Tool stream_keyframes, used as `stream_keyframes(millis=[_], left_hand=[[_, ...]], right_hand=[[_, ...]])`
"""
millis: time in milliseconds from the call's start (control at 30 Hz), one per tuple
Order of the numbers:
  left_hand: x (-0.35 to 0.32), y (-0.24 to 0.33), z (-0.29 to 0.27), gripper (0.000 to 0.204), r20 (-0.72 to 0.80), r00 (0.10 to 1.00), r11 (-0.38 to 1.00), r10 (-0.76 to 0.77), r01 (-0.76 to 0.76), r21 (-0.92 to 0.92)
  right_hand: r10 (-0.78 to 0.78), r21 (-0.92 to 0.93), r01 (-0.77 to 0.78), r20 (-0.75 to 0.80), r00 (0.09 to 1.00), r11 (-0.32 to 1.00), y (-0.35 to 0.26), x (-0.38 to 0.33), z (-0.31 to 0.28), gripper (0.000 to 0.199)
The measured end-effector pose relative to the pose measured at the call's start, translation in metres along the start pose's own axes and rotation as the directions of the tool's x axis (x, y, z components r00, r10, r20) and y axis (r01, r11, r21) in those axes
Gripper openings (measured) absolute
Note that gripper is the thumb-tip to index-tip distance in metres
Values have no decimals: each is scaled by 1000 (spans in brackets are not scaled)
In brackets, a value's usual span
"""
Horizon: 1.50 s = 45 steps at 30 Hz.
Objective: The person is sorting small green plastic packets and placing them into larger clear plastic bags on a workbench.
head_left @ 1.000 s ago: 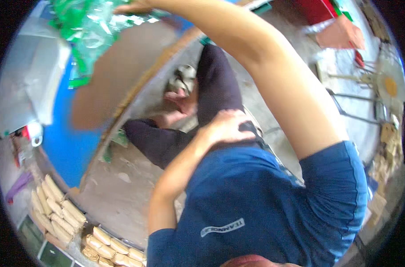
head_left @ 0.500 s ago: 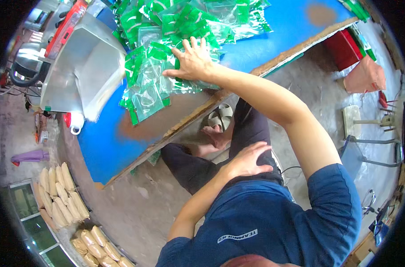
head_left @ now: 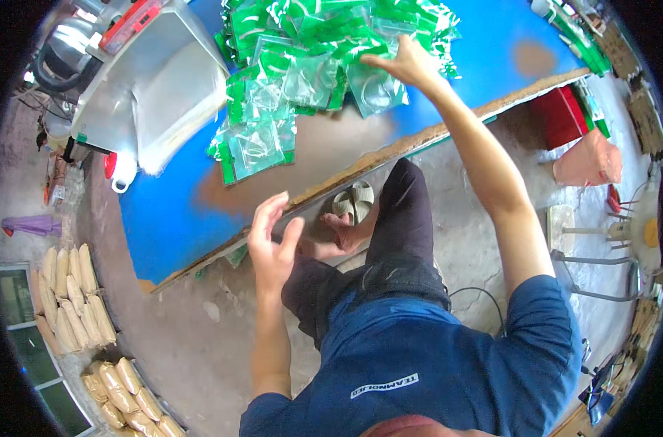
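A heap of clear plastic bags with green printing [head_left: 313, 76] covers the far middle of the blue table [head_left: 160, 226]. At the right part of this heap, my right hand [head_left: 412, 67] reaches over the bags, its thumb and fingers apart. Whether its fingertips press on a bag is hard to make out. My left hand [head_left: 269, 244] is raised by the table's near edge, above my lap. Its thumb stands away from the fingers, and nothing is in it. The closest bags to it are several loose ones [head_left: 255, 149] at the heap's near left.
A grey metal hopper [head_left: 175, 91] stands at the table's left, with a white and red piece [head_left: 120, 171] beside it. Filled tan bags [head_left: 73, 298] are stacked on the floor at the left. Under the table's right end are a red box [head_left: 561, 120] and a pink bag [head_left: 590, 160].
My right hand has moved right across the heap, and some bags now lie spread farther right. My left hand has risen from my lap toward the table edge.
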<state>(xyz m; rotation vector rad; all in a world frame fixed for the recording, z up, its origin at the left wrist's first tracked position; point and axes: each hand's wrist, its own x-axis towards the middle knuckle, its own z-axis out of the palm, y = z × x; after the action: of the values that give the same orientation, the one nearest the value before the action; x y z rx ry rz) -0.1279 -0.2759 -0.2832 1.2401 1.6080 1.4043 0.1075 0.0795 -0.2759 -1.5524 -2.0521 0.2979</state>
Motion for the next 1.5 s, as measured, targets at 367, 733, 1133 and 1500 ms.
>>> stream_keyframes(millis=[367,733,1133,1500], left_hand=[[165,-27,117,106,82,951,762,297,-288,580],[172,12,67,94,46,898,842,437,-426,330],[84,-47,-26,64,39,972,621,231,-178,763],[44,-27,-24,32,-126,860,748,494,-346,567]], right_hand=[[6,332,-4,-3,1000,943,-39,-17,44,102],[-217,530,162,43,975,832,-81,17,0,33],[-137,61,145,-115,984,988,-41,-12,2,67],[-501,-81,513,128,856,855,-41,-92,31,74]])
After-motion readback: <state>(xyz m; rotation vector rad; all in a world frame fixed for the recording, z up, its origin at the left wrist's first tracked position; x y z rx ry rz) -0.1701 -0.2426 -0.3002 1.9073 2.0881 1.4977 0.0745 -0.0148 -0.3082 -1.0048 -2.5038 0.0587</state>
